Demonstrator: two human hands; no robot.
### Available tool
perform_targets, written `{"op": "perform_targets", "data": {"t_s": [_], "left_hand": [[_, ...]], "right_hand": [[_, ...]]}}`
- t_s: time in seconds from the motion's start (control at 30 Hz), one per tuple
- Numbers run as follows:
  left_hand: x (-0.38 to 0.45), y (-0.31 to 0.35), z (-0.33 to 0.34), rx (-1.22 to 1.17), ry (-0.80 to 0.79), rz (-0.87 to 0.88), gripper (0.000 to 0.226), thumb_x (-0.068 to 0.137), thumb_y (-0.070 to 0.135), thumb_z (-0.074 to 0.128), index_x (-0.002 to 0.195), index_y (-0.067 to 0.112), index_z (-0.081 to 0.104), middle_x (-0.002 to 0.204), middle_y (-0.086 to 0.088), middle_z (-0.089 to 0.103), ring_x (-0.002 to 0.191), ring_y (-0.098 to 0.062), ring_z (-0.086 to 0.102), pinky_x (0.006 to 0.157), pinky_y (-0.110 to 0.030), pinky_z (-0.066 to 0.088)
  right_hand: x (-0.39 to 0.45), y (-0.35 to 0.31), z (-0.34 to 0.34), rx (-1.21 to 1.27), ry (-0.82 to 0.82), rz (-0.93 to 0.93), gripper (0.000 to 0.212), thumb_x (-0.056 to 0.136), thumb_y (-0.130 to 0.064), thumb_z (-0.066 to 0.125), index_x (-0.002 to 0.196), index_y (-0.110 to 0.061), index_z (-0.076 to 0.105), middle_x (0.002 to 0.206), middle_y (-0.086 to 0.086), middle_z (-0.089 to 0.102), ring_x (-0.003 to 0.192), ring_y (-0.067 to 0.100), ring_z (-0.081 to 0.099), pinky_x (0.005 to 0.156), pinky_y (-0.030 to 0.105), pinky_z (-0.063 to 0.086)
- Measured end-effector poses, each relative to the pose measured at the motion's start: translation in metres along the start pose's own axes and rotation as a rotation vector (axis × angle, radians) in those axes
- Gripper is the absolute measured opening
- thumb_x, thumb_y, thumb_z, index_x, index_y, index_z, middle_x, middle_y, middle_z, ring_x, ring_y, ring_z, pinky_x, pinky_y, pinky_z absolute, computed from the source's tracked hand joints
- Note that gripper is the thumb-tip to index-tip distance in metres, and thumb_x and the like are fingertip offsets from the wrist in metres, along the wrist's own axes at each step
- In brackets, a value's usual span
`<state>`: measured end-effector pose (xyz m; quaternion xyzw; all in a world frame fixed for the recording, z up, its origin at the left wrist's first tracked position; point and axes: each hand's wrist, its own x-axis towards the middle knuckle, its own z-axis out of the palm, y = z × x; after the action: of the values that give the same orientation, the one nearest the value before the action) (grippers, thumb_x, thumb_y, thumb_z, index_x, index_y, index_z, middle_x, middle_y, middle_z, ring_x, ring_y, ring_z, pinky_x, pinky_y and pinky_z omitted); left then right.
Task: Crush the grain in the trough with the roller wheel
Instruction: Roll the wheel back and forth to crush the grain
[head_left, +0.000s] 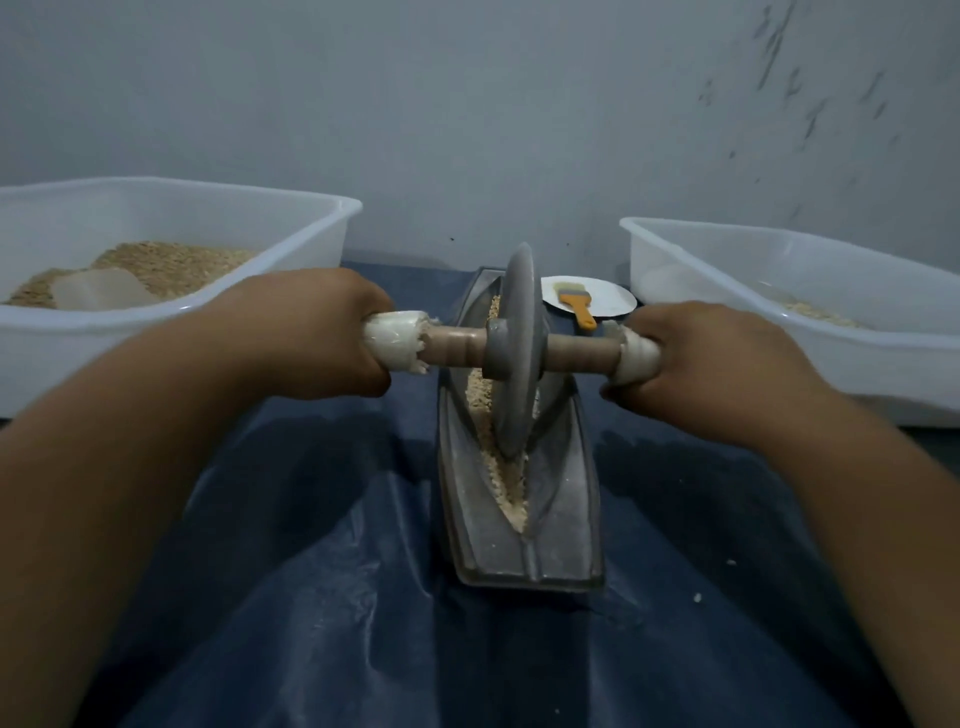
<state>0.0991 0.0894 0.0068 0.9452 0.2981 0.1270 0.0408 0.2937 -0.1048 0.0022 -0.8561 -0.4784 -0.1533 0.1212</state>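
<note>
While both hands hold the axle, the roller wheel sits in the trough.
Left hand and right hand grip tight; the grain looks partly crushed, more rolling left.

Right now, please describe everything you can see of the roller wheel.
The roller wheel is a grey, metal-looking disc standing upright on its edge in the trough, on the grain. A wooden axle crosses its hub, with pale wrapped ends. The left hand and right hand each grip one end.
</note>
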Motion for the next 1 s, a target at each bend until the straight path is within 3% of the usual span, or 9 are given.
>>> {"op": "perform_targets", "data": {"t_s": [0.13,0.23,0.33,0.43,0.57,0.67,0.77,0.87,1.0], "left_hand": [[-0.009,-0.004,-0.013,0.002,-0.078,0.033,0.021,0.060,0.033,0.076,0.077,0.034,0.063,0.062,0.011,0.064,0.054,-0.005,0.059,0.053,-0.024,0.044],[-0.014,-0.003,-0.019,-0.003,-0.125,0.073,0.030,0.057,0.038,0.077,0.082,0.046,0.061,0.063,0.023,0.063,0.056,0.003,0.059,0.050,-0.023,0.041],[-0.005,-0.001,-0.010,-0.019,-0.061,0.026,0.021,0.061,0.034,0.077,0.076,0.036,0.064,0.062,0.010,0.064,0.055,-0.006,0.059,0.056,-0.026,0.046],[0.001,0.002,0.001,0.035,0.058,0.018,0.017,0.067,0.028,0.075,0.080,0.030,0.065,0.073,0.009,0.064,0.069,-0.012,0.059,0.067,-0.029,0.049],[-0.008,-0.001,-0.010,0.070,0.007,0.057,0.020,0.061,0.034,0.075,0.077,0.035,0.063,0.064,0.010,0.063,0.059,-0.005,0.058,0.059,-0.026,0.048],[-0.014,-0.003,-0.017,0.057,-0.056,0.090,0.028,0.055,0.043,0.073,0.080,0.046,0.061,0.063,0.023,0.062,0.052,0.000,0.058,0.053,-0.024,0.047],[-0.005,0.001,-0.006,0.030,0.019,0.061,0.019,0.061,0.038,0.075,0.074,0.038,0.061,0.064,0.013,0.063,0.059,-0.003,0.058,0.059,-0.026,0.046],[0.002,0.003,0.004,0.022,0.069,0.036,0.017,0.068,0.030,0.076,0.076,0.032,0.061,0.077,0.009,0.065,0.074,-0.015,0.060,0.073,-0.033,0.051],[-0.007,0.001,-0.008,0.063,0.013,0.055,0.018,0.063,0.032,0.076,0.072,0.033,0.060,0.063,0.010,0.062,0.061,-0.004,0.057,0.056,-0.024,0.043]], "right_hand": [[-0.010,0.007,-0.020,0.116,-0.225,-0.013,0.027,0.060,-0.051,0.077,0.076,-0.037,0.061,0.066,-0.012,0.063,0.060,0.006,0.059,0.054,0.029,0.041],[-0.021,0.009,-0.033,0.247,-0.395,-0.006,0.036,0.049,-0.058,0.076,0.079,-0.043,0.064,0.061,-0.016,0.064,0.055,0.001,0.060,0.051,0.026,0.041],[-0.011,0.006,-0.021,0.202,-0.224,0.005,0.029,0.056,-0.053,0.079,0.074,-0.040,0.062,0.061,-0.011,0.062,0.057,0.006,0.058,0.052,0.029,0.039],[-0.003,-0.002,-0.006,0.055,-0.048,0.013,0.023,0.071,-0.047,0.077,0.074,-0.032,0.059,0.072,-0.010,0.061,0.070,0.013,0.057,0.059,0.030,0.044],[-0.010,0.006,-0.019,0.170,-0.252,0.001,0.025,0.062,-0.045,0.080,0.068,-0.032,0.061,0.060,-0.009,0.062,0.057,0.008,0.058,0.054,0.030,0.043],[-0.021,0.009,-0.030,0.250,-0.388,-0.018,0.029,0.053,-0.055,0.077,0.076,-0.044,0.062,0.060,-0.016,0.063,0.054,0.001,0.058,0.051,0.026,0.040],[-0.013,0.007,-0.018,0.194,-0.198,-0.006,0.026,0.058,-0.052,0.078,0.075,-0.042,0.060,0.062,-0.014,0.061,0.058,0.005,0.057,0.052,0.029,0.039],[-0.004,-0.001,-0.003,0.023,0.001,0.009,0.022,0.071,-0.050,0.073,0.081,-0.034,0.061,0.077,-0.010,0.063,0.076,0.018,0.059,0.065,0.033,0.048],[-0.008,0.006,-0.016,0.138,-0.213,-0.011,0.026,0.060,-0.050,0.078,0.073,-0.036,0.061,0.064,-0.010,0.063,0.059,0.008,0.059,0.055,0.031,0.045]]}}
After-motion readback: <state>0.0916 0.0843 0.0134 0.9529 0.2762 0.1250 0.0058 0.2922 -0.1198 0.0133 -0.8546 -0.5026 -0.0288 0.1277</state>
